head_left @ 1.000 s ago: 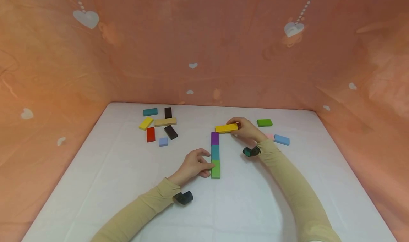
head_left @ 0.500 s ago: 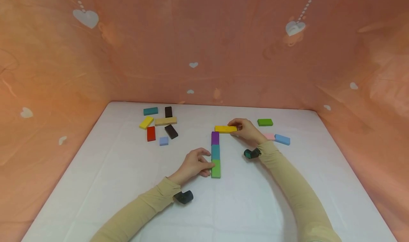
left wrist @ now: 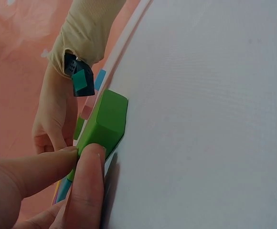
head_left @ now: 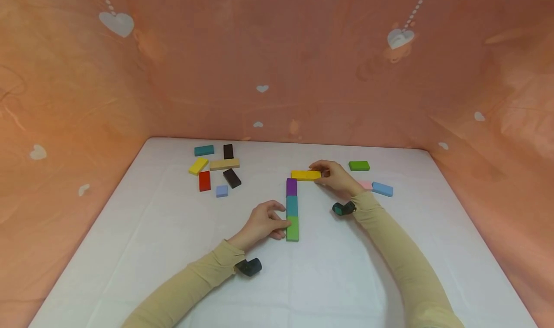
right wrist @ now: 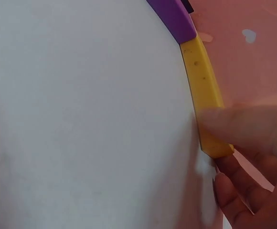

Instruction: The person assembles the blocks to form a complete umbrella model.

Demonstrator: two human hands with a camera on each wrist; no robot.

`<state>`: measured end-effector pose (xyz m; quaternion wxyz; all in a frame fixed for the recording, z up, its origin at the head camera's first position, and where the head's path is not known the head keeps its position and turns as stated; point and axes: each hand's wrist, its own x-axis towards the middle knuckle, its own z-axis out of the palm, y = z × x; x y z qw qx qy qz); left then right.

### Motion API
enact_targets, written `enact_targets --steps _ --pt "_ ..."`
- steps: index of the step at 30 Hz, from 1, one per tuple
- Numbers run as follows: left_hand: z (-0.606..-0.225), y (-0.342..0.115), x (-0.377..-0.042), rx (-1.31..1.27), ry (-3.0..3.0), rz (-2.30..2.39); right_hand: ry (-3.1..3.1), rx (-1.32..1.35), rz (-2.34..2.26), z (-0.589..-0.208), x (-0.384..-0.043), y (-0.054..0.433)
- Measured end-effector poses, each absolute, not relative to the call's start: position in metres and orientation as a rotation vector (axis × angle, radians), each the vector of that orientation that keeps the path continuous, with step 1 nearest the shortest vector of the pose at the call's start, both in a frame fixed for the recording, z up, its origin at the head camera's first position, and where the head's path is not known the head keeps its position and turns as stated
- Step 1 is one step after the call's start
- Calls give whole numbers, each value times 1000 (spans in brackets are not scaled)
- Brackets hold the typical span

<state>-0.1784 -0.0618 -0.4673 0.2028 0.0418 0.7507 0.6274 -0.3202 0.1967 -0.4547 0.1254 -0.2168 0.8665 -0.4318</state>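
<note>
Three blocks form a straight line end to end: green [head_left: 293,232], teal [head_left: 292,206] and purple [head_left: 292,187]. A yellow block [head_left: 305,175] lies crosswise at the purple block's far end, pointing right. My right hand [head_left: 336,178] pinches its right end between thumb and fingers. In the right wrist view the yellow block [right wrist: 200,76] meets the purple block [right wrist: 174,19] at a corner. My left hand [head_left: 261,223] rests thumb and fingertips against the left edge of the green block; in the left wrist view they touch its top and side near the end face [left wrist: 112,119].
Left at the back lie several loose blocks, among them red [head_left: 205,181], tan [head_left: 224,164], lilac [head_left: 222,191] and black [head_left: 232,178] ones. At the right are a green block [head_left: 359,166], a pink block [head_left: 365,185] and a blue block [head_left: 383,189]. An orange cloth [head_left: 277,54] surrounds the table.
The yellow block, slightly tilted a second ago, now lies straight across the line's far end, with my right hand still on it. My left hand has stayed in place.
</note>
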Motion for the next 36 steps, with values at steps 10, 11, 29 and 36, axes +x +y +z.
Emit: enact_targets --steps 10,11,29,36 --pt "-464 -62 -177 116 2108 1745 2488 -605 -1275 -451 -319 197" --pt "-464 -62 -177 115 2109 1744 2484 -600 -1280 -451 -318 197" --pt "-464 -62 -176 118 2111 1740 2482 -606 -1302 -451 -321 201" --pt "-465 -62 -177 115 2114 1737 2427 -485 -1415 -453 -322 204"
